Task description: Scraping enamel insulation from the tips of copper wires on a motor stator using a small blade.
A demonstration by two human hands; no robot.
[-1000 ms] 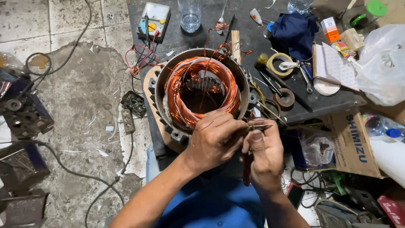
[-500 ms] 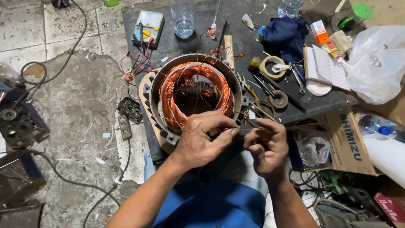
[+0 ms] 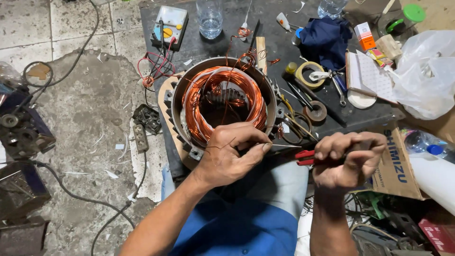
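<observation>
Head view: glossy copper coil, ribbed steel housing.

The motor stator sits on the table, a tape roll to its right.

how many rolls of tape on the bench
2 that I can tell: a yellowish tape roll right of the copper-wound stator, and a darker roll just below it. Others may be hidden under the blue cloth.
</observation>
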